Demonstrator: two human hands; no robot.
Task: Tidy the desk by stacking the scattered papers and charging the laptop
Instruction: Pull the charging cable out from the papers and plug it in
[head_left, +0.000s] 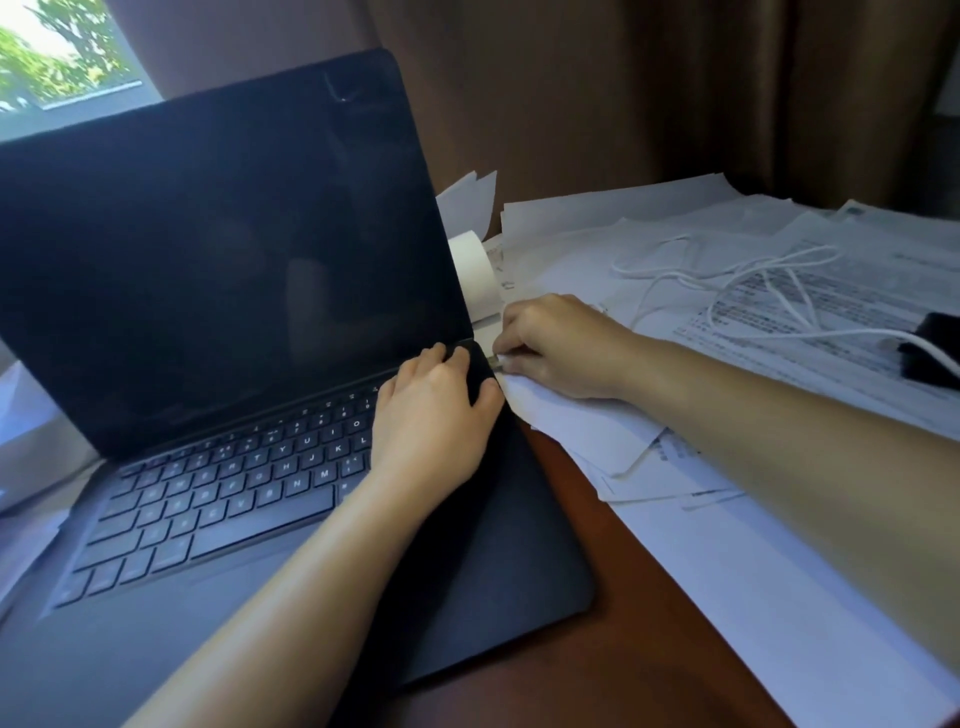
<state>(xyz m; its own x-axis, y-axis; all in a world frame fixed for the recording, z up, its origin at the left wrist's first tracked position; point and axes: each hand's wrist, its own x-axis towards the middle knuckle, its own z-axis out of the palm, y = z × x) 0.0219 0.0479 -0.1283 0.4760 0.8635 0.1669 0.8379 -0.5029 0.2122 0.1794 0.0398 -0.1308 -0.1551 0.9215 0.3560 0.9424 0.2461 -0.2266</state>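
Power is the step I judge to be in hand: my 2 hands meet at the back right corner of the laptop (208, 260), which sits open with a dark screen on the left of the worktop (649, 623). My left hand (431, 415) lies flat over that corner, fingers toward the hinge and thumb at the side edge. It grips nothing, and I take it as a brace so the machine does not slide away from the push. My right hand (556, 348) comes in from the side and pinches the plug (497, 359) between thumb and fingertips, holding it level with the laptop's right edge. I cannot tell whether the plug is seated in the port or only touching it.

From that hand the white cable (753, 291) runs in loose loops across the papers (649, 228) to a black charger brick (935, 348) at the far right. The slack leaves nothing tugging against the plug.

No stacking is done, by my reading: the papers lie fanned and overlapping over the right side, some tucked under my right wrist and some behind the screen. A brown curtain (623, 78) hangs behind.
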